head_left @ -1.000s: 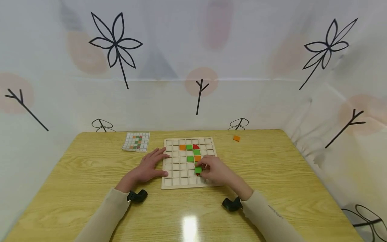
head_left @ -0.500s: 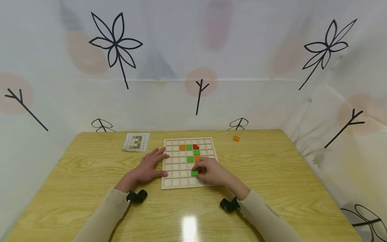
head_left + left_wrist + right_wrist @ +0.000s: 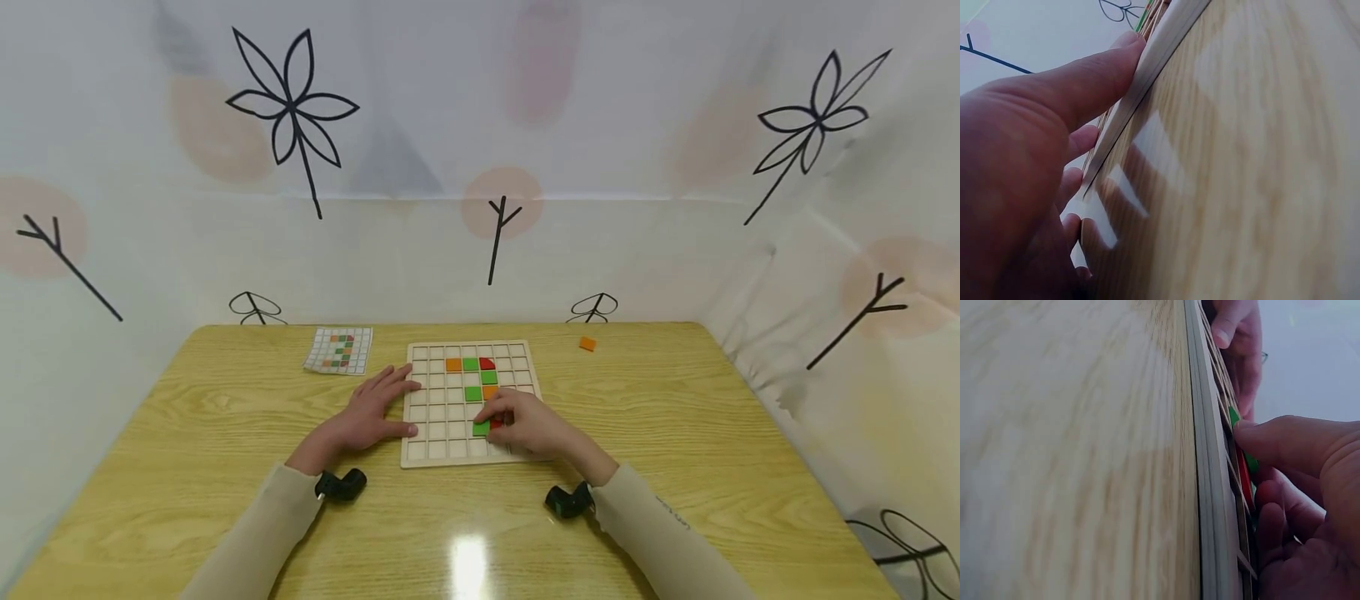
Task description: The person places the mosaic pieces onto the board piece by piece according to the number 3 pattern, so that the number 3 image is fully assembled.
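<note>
A wooden grid board (image 3: 437,414) lies mid-table in the head view. My left hand (image 3: 369,419) rests on its left edge with spread, extended fingers; the left wrist view shows the thumb (image 3: 1100,78) along the rim. Thumb and index finger of my right hand (image 3: 531,425) pinch a square green tile (image 3: 480,429) at a cell in the lower part of the grid. Just right of that tile, partly covered by the fingers, is a red tile (image 3: 495,423). Farther up sit an orange tile (image 3: 453,365), green tiles (image 3: 470,364) and a rounded red tile (image 3: 487,363).
A printed pattern card (image 3: 322,346) with a coloured grid lies at the back left of the table (image 3: 225,433). One loose orange tile (image 3: 587,343) lies at the back right. A patterned cloth wall (image 3: 420,258) rises behind the table.
My right hand has carried the green tile left and slightly toward me, from over the red tile to the cell beside it. The left hand has stayed on the board's edge.
</note>
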Tool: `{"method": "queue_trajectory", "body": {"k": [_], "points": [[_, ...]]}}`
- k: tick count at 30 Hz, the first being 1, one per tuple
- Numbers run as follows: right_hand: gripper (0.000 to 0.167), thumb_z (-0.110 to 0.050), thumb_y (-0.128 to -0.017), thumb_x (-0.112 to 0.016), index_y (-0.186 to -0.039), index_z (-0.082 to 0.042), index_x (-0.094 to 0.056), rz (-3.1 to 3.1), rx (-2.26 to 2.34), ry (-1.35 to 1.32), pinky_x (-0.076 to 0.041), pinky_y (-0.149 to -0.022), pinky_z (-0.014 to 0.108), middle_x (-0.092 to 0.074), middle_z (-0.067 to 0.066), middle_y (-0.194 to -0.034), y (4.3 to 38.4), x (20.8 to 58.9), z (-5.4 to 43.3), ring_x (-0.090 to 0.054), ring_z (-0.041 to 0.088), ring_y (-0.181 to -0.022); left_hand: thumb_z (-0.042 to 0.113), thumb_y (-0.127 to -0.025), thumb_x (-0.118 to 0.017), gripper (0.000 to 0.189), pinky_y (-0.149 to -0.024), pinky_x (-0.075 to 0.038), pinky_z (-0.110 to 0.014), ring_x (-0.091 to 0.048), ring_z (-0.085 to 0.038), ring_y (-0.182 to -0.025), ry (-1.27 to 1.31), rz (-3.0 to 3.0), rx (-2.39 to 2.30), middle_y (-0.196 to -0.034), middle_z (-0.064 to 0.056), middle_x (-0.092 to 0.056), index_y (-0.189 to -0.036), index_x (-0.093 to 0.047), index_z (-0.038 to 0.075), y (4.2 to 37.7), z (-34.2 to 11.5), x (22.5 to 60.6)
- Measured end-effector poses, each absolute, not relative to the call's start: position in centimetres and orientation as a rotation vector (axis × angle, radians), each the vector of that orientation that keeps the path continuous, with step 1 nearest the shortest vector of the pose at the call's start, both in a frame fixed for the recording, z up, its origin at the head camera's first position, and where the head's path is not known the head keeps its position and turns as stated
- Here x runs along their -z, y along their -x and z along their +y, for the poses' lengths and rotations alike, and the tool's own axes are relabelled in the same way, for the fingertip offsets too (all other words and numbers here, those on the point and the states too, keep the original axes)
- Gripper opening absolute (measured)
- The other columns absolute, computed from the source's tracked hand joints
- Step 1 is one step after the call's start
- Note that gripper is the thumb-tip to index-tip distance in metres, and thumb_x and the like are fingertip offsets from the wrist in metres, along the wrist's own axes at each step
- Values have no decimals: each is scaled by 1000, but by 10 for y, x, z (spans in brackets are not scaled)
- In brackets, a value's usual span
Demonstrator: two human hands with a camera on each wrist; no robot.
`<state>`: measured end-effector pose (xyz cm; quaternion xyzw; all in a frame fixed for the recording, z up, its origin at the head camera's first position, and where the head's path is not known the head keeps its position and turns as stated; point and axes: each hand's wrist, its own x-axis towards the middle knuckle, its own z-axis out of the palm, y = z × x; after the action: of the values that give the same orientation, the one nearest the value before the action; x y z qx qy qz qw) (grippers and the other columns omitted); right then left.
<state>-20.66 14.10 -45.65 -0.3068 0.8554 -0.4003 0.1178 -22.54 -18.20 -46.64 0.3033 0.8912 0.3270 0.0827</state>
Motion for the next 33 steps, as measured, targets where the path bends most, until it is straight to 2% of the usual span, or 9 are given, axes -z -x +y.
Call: {"method": "queue_trajectory", "body": {"k": [12, 22, 33], "points": [[23, -4, -92, -71, -112, -12, -75, 2459, 1214, 898, -45, -74, 27, -60, -3, -112, 203, 457, 138, -51, 15, -88, 39, -92, -72, 66, -110, -7, -68, -6, -40, -150, -901, 2667, -976, -164, -12, -19, -146, -48, 10, 225, -181, 465], [23, -3, -93, -68, -113, -12, -75, 2460, 1195, 894, -46, -84, 31, -59, -3, -114, 202, 456, 137, -54, 18, -101, 40, -91, -72, 66, -111, -7, -67, -7, -40, -150, -906, 2672, -981, -164, -12, -19, -146, -48, 11, 225, -182, 466], [22, -5, -93, -70, -111, -14, -76, 2476, 1159, 880, -45, -83, 32, -59, -5, -112, 202, 454, 135, -53, 16, -99, 40, -91, -72, 67, -110, -8, -68, -7, -39, -150, -902, 2672, -964, -165, -11, -18, -146, -48, 11, 226, -182, 467]]}}
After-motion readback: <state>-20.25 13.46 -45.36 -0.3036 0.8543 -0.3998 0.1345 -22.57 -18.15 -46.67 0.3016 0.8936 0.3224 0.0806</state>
